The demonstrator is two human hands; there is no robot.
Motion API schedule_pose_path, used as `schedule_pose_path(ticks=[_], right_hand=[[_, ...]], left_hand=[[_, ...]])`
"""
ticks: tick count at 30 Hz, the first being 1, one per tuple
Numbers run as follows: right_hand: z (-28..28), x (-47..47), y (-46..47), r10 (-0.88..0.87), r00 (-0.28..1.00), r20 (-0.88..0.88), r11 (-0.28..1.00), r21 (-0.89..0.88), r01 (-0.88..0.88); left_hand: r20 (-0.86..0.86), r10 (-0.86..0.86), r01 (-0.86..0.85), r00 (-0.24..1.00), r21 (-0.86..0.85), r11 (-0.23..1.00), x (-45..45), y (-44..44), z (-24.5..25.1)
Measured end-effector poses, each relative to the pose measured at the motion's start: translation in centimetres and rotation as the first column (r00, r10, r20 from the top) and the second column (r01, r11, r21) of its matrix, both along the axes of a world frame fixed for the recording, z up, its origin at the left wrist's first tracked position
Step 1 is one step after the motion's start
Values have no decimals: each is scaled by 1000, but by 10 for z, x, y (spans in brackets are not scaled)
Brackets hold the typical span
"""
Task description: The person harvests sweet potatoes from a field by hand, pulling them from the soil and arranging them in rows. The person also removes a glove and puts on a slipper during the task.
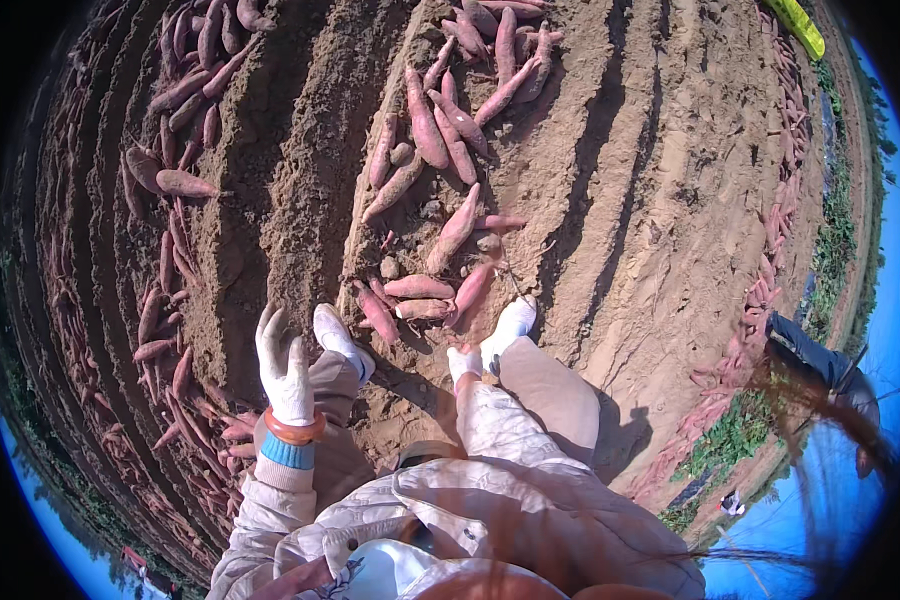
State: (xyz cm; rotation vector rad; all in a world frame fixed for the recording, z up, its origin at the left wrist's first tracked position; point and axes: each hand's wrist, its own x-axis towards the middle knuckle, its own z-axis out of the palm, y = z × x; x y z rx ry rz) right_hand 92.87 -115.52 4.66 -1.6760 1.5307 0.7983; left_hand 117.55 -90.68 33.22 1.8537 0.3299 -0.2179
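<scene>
My left hand [283, 375], in a white glove, is raised with its fingers apart and nothing in it. An orange bangle [294, 429] rings that wrist above a blue cuff. My right hand [465, 361], also gloved in white, is low between my knees, beside my shoe. Its fingers look curled, and whether they hold anything is unclear. Just past it, a sweet potato [472, 291] leans at the right of a small group on the soil. Two more sweet potatoes [420, 286] lie crosswise there, and a longer sweet potato [454, 231] points away from me.
A row of sweet potatoes [427, 124] runs ahead of me along the ridged soil [300, 150]. Another heaped row [184, 184] lies to the left, and a farther row [784, 187] to the right. My white shoes [511, 326] stand beside the nearest group. A person [817, 356] bends at the far right.
</scene>
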Motion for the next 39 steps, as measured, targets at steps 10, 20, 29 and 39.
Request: schedule_pose_path(ticks=[10, 20, 29, 39], right_hand=[[-104, 116, -33, -339, 939, -54, 931, -164, 326], [-64, 154, 5, -714, 654, 252, 700, 296, 650], [52, 218, -4, -96, 396, 913, 753, 326, -571], [240, 231, 36, 491, -52, 870, 778, -464, -423]], left_hand=[[124, 49, -34, 991, -114, 993, -11, -5, 29], [329, -12, 134, 944, -351, 927, -33, -17, 51], [189, -28, 111, 982, -441, 891, 12, -61, 11], [-184, 112, -215, 977, -799, 561, 24, -100, -17]])
